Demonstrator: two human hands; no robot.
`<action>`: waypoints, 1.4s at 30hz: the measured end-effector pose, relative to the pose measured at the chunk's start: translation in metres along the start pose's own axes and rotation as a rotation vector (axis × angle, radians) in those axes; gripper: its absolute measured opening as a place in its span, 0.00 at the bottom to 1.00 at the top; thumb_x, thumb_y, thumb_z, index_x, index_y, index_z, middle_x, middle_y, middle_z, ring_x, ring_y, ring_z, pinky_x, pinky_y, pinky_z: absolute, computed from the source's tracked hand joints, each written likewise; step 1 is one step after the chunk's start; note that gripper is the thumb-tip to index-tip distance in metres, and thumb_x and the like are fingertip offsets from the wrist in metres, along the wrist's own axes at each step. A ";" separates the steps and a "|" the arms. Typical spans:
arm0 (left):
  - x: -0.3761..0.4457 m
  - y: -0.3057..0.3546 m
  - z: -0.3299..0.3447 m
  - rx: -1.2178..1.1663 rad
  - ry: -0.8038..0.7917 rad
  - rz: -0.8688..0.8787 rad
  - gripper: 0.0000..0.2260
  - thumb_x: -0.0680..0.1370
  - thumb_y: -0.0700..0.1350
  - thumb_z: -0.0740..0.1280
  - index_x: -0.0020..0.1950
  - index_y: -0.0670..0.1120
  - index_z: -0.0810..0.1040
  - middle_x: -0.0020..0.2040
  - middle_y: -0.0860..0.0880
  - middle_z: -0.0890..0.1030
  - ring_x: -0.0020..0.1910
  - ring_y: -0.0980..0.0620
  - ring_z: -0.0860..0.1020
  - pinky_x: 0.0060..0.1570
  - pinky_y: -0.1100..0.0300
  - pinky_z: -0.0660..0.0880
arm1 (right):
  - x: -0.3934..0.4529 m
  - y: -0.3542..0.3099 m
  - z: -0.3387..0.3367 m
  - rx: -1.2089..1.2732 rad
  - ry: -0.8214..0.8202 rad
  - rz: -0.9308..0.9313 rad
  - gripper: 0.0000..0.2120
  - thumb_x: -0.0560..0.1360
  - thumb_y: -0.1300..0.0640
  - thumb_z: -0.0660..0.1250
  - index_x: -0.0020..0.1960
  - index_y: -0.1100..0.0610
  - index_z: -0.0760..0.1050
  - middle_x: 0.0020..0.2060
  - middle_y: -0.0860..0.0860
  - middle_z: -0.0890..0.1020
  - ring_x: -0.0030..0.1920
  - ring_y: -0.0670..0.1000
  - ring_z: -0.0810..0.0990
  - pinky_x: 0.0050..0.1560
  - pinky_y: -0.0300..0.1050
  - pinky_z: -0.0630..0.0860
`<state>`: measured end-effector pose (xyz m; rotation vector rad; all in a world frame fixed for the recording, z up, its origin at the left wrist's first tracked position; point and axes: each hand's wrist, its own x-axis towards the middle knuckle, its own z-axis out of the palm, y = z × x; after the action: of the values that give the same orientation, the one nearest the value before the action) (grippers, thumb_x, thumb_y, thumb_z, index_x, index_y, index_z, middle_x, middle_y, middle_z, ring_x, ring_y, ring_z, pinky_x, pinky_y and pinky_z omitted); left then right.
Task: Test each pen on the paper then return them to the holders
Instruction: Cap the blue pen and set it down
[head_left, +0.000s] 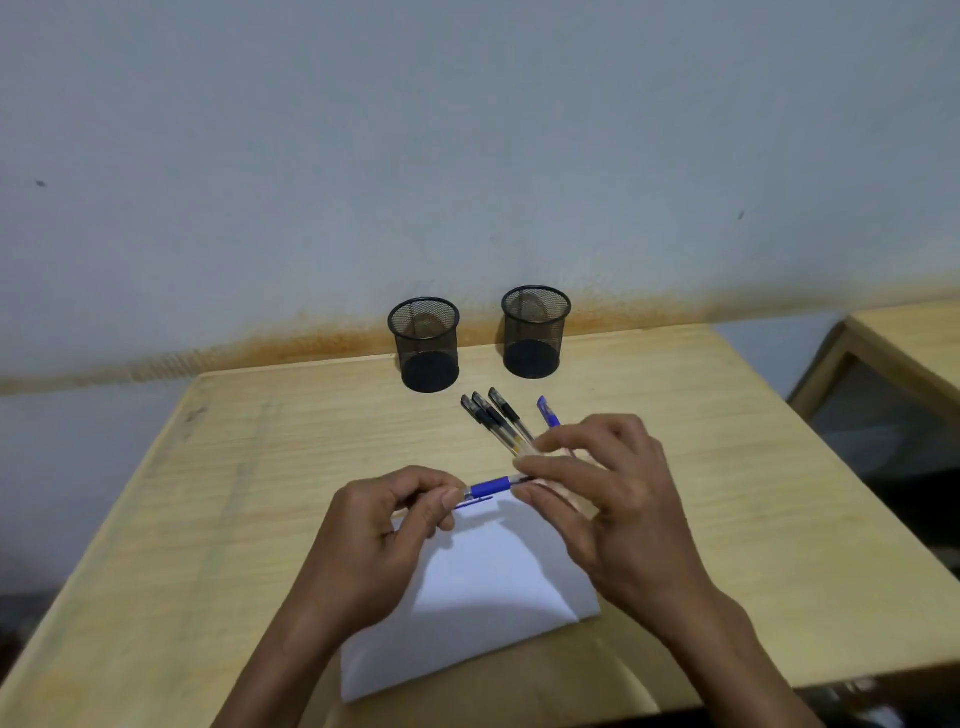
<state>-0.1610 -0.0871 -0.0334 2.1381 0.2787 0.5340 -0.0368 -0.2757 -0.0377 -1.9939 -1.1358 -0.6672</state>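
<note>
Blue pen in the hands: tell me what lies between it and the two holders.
The blue pen is held over the paper. Three black pens and another blue one lie on the table between it and the holders. Lifted over them, nothing visible blocks it; both holders look empty.

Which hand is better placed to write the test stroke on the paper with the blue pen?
Probably the right hand. It holds the barrel of the blue pen, while the left hand pinches only its cap end. The paper lies directly beneath both.
</note>
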 end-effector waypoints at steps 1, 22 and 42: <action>0.002 0.001 0.001 0.000 -0.012 0.003 0.08 0.77 0.53 0.65 0.46 0.56 0.83 0.36 0.56 0.82 0.37 0.55 0.80 0.39 0.66 0.74 | -0.002 0.003 0.005 -0.036 -0.032 -0.033 0.10 0.76 0.48 0.70 0.52 0.50 0.86 0.49 0.46 0.85 0.52 0.52 0.75 0.50 0.49 0.71; 0.012 -0.047 0.037 0.594 -0.100 -0.174 0.34 0.67 0.72 0.54 0.63 0.56 0.81 0.69 0.54 0.76 0.70 0.49 0.69 0.67 0.50 0.65 | 0.025 0.077 0.024 -0.030 -0.130 0.962 0.09 0.74 0.52 0.67 0.36 0.52 0.80 0.33 0.46 0.82 0.41 0.54 0.81 0.43 0.48 0.78; 0.118 -0.005 0.101 0.840 -0.025 -0.492 0.36 0.73 0.76 0.50 0.52 0.48 0.80 0.60 0.45 0.76 0.64 0.42 0.70 0.59 0.41 0.65 | 0.042 0.090 0.054 -0.334 -0.493 0.776 0.23 0.74 0.32 0.61 0.46 0.52 0.78 0.45 0.50 0.81 0.51 0.56 0.78 0.53 0.52 0.74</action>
<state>-0.0096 -0.1115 -0.0570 2.7177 1.1402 0.0880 0.0662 -0.2422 -0.0705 -2.7243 -0.4101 0.0572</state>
